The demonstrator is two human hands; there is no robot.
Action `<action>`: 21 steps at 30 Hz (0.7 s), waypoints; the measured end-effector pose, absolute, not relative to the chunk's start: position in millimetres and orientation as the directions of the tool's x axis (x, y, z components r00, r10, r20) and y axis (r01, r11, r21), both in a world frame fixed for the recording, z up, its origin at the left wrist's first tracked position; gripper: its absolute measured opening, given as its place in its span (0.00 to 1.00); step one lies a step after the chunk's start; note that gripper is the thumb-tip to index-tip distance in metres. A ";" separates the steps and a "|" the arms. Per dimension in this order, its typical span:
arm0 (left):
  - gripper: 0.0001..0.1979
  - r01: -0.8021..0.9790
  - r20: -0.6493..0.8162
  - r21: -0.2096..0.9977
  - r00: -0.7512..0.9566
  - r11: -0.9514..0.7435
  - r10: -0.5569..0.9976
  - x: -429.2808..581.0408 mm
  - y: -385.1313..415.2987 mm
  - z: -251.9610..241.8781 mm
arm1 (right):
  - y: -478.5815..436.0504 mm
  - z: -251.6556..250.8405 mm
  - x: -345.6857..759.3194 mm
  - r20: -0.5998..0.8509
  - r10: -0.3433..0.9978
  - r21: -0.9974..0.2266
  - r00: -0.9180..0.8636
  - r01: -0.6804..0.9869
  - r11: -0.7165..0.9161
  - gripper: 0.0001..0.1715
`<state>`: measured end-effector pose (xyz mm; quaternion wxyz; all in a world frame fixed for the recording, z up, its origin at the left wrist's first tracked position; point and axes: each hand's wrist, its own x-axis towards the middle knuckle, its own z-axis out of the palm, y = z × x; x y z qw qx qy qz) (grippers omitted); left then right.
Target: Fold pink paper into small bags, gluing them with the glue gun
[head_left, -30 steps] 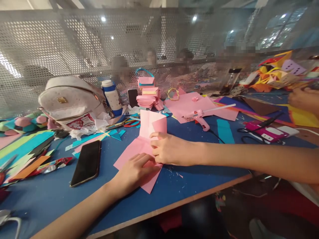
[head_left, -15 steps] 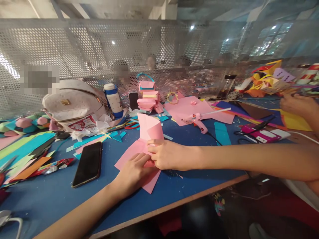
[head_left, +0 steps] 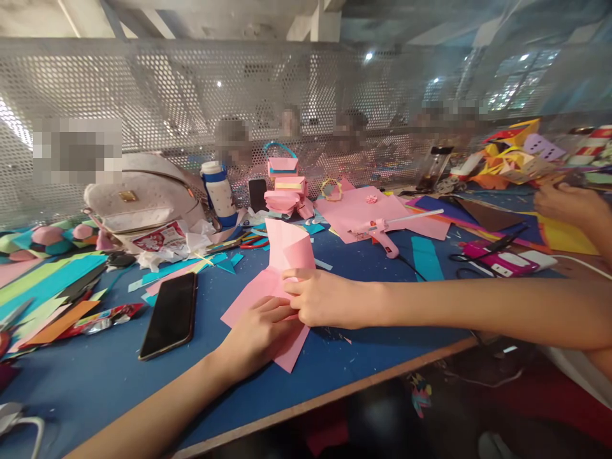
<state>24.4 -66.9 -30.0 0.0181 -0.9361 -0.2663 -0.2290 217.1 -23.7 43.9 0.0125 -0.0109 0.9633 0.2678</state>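
Both hands work one pink paper (head_left: 248, 294) lying centre, near the blue table's (head_left: 95, 376) front edge. Left hand (head_left: 255, 333) lies nearly flat on it, apparently pinning it against sliding. Right hand (head_left: 319, 298) pinches the crease shut, propping the far flap upright. Far left, a white handbag (head_left: 143, 197) sits closed, contents hidden.

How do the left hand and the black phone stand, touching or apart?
Apart. The head view shows bare blue table between left hand, pressed on pink paper, and phone.
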 end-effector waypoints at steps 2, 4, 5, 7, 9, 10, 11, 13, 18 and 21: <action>0.10 0.489 0.429 0.112 0.761 -0.865 0.486 25.2 -67.2 -27.7 | -23.2 43.8 216.7 -0.032 -0.019 0.525 -0.999 -0.033 0.850 0.11; 0.11 0.477 0.422 0.131 0.767 -0.869 0.484 26.2 -67.7 -25.4 | -22.6 43.1 216.8 -0.027 -0.022 0.536 -0.999 -0.033 0.844 0.11; 0.11 0.473 0.417 0.139 0.769 -0.870 0.485 26.7 -67.9 -24.4 | -22.5 42.8 217.0 -0.022 -0.022 0.541 -1.000 -0.030 0.841 0.11; 0.12 0.469 0.410 0.149 0.772 -0.871 0.485 27.4 -68.3 -23.2 | -22.3 42.2 217.7 -0.014 -0.026 0.545 -1.000 -0.029 0.838 0.11; 0.13 0.466 0.406 0.153 0.775 -0.872 0.485 27.6 -68.6 -22.7 | -22.5 42.3 218.3 -0.007 -0.028 0.549 -1.000 -0.027 0.835 0.11; 0.13 0.465 0.405 0.153 0.775 -0.872 0.485 27.6 -68.8 -22.7 | -22.7 42.6 218.5 -0.004 -0.026 0.550 -1.000 -0.024 0.835 0.11; 0.13 0.465 0.405 0.154 0.775 -0.872 0.485 27.5 -69.0 -22.8 | -22.9 42.8 218.7 -0.003 -0.025 0.550 -1.000 -0.022 0.835 0.11; 0.13 0.462 0.408 0.159 0.774 -0.872 0.484 27.3 -69.1 -23.2 | -23.3 43.2 218.8 -0.002 -0.023 0.548 -1.000 -0.020 0.836 0.12; 0.12 0.454 0.423 0.168 0.769 -0.875 0.479 27.8 -69.0 -23.4 | -23.4 41.9 219.7 0.017 -0.025 0.545 -1.000 -0.012 0.838 0.11; 0.12 0.460 0.424 0.165 0.766 -0.873 0.483 28.1 -69.0 -23.8 | -23.2 41.2 220.0 0.028 -0.029 0.547 -0.999 -0.009 0.837 0.10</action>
